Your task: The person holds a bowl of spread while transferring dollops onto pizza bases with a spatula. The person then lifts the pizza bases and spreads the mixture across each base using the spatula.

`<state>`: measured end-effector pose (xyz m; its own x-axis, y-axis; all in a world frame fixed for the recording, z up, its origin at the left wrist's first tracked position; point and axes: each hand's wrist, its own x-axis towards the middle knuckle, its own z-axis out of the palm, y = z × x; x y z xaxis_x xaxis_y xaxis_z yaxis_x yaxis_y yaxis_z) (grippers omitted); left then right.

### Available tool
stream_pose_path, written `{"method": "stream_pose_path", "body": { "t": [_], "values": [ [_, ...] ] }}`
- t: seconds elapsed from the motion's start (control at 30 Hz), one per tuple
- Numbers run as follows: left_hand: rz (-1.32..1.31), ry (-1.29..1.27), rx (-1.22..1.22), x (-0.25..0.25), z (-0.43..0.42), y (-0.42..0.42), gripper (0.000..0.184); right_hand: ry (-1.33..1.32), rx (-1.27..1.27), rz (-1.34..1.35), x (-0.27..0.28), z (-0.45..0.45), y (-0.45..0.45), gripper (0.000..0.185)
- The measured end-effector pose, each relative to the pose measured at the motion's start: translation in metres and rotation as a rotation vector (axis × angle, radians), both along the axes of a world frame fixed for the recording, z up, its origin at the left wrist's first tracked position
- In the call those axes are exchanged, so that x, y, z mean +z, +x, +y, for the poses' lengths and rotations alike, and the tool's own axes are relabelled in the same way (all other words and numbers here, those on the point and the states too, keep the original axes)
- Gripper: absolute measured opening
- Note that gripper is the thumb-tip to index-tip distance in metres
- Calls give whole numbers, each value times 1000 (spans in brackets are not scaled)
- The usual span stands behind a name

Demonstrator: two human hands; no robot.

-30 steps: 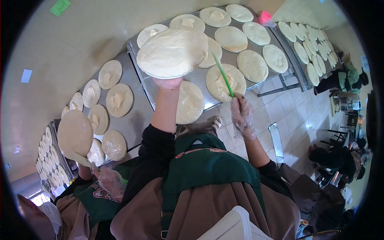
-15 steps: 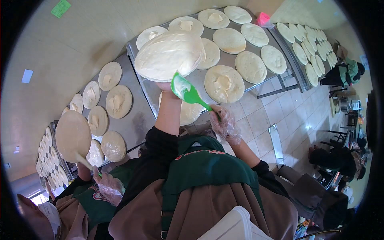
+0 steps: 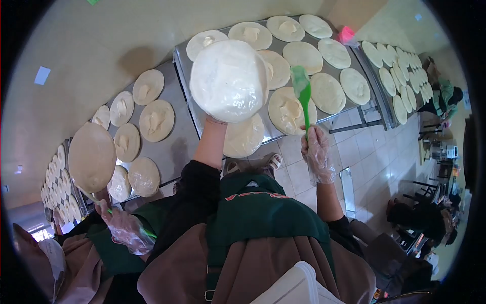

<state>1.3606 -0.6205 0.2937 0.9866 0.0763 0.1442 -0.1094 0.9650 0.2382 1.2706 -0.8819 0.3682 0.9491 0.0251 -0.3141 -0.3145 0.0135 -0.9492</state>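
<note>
My left hand (image 3: 216, 120) is under a round flatbread (image 3: 230, 81) coated with glossy white cream and holds it up over the table; the fingers are hidden beneath it. In my right hand (image 3: 318, 152), which wears a clear plastic glove, is a green spatula (image 3: 305, 96). Its blade points up, smeared with cream, to the right of the raised flatbread and apart from it. Below the blade lies a flatbread with a lump of cream (image 3: 291, 112). Another cream-coated flatbread (image 3: 244, 137) rests at the table's near edge.
More flatbreads (image 3: 302, 57) cover the metal table (image 3: 183, 76) and the tables to the left and right. At left a co-worker's gloved hand (image 3: 126, 228) holds a spatula by a raised flatbread (image 3: 92, 157). A pink object (image 3: 346, 34) stands at the back corner.
My right hand has moved right, taking the spatula off the raised flatbread's edge and turning it upright. The flatbread now faces me more fully, its cream glossier.
</note>
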Motion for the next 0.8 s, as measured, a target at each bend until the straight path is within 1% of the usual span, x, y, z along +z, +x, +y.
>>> {"method": "stream_pose_path", "body": {
  "t": [0.1, 0.17, 0.2, 0.27, 0.3, 0.37, 0.4, 0.43, 0.47, 0.5, 0.53, 0.57, 0.6, 0.63, 0.67, 0.7, 0.77, 0.8],
  "values": [
    [20, 62, 9, -8, -5, -8, 56, 10, 3, 43, 11, 9, 2, 23],
    [33, 102, 4, -14, -8, -9, 56, -99, 16, 58, 17, 16, 8, 22],
    [43, 122, 2, -17, -8, -10, 56, -102, 15, 60, 15, 16, 12, 22],
    [75, 88, -8, -17, -11, -17, 56, -361, 49, -50, 7, 16, 23, 21],
    [106, 56, -18, -17, -12, -19, 56, -363, 49, -48, 4, 15, 30, 21],
    [96, 75, -33, -27, -12, -16, 56, -593, 108, -210, -1, 13, 44, 18],
    [89, 96, -44, -32, -12, -15, 56, -595, 108, -208, -1, 13, 49, 18],
    [90, 95, -44, -32, -11, -15, 56, -645, 151, -315, 0, 14, 53, 21],
    [112, 74, -94, -33, -11, -15, 56, -694, 196, -422, 3, 16, 57, 23],
    [132, 52, -143, -34, -10, -15, 55, -695, 198, -422, 8, 19, 60, 23],
    [135, 50, -142, -33, -9, -15, 55, -771, 236, -416, 23, 25, 63, 19],
    [121, 31, -201, -32, -8, -15, 54, -846, 275, -411, 32, 29, 66, 16],
    [107, 11, -259, -30, -7, -14, 53, -847, 279, -410, 33, 29, 70, 16],
    [110, 9, -255, -31, -6, -13, 53, -854, 341, -530, 34, 28, 75, 17],
    [130, 102, -229, -32, -7, -13, 53, -857, 402, -650, 36, 28, 79, 18],
    [149, 194, -204, -34, -7, -13, 53, -858, 407, -647, 41, 30, 83, 18],
    [180, 154, -225, -40, -7, -14, 55, -836, 571, -687, 63, 39, 90, 16],
    [206, 118, -246, -43, -7, -15, 57, -836, 575, -684, 70, 43, 91, 16]
  ]
}}
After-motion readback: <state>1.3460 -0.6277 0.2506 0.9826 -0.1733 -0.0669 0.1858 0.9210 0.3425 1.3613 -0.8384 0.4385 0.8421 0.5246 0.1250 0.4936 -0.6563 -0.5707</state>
